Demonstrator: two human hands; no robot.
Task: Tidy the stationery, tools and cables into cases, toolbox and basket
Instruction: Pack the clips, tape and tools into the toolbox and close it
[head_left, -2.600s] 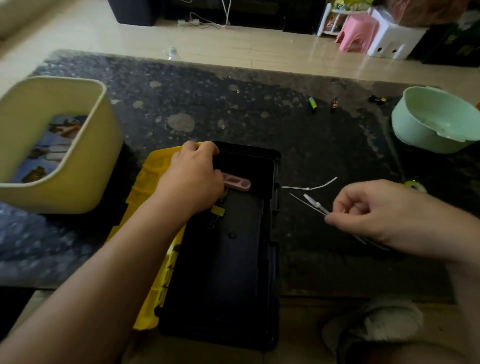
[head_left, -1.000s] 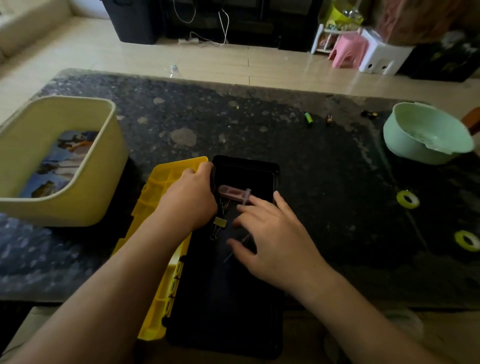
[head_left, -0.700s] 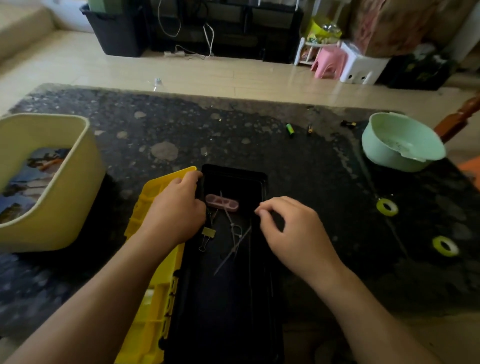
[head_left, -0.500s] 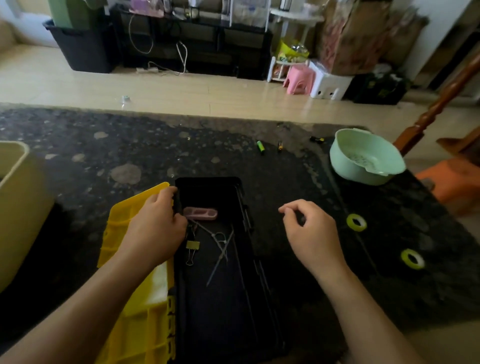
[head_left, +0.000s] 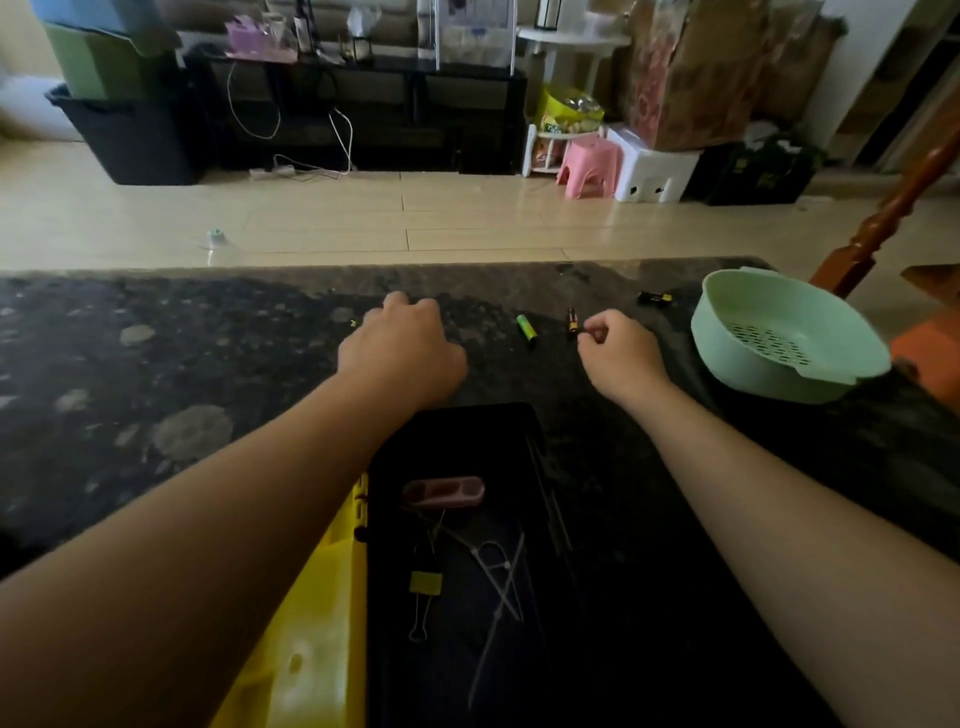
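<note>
The black toolbox (head_left: 467, 415) lies open near me, its yellow lid (head_left: 311, 649) folded out to the left. Inside are a pink holder (head_left: 444, 491), a yellow binder clip (head_left: 426, 582) and white cable ties (head_left: 498, 577). My left hand (head_left: 402, 348) reaches past the box, palm down with its fingers curled onto the table; whatever is under it is hidden. My right hand (head_left: 618, 353) is stretched toward the far edge. Its thumb and forefinger pinch the near end of a dark battery (head_left: 572, 318) lying on the table. A green battery (head_left: 527, 327) lies just left of it.
A third small battery (head_left: 654, 297) lies near the far edge. A mint-green strainer bowl (head_left: 737, 374) stands at the right. A wooden post (head_left: 883, 218) and something orange (head_left: 924, 332) sit beyond the table's right corner. The dark mottled table (head_left: 156, 364) stretches left.
My right hand dropped the cable ties into the toolbox. Both hands then left the box and reached to the far side of the table. The view tilted up and the yellow basket left the frame.
</note>
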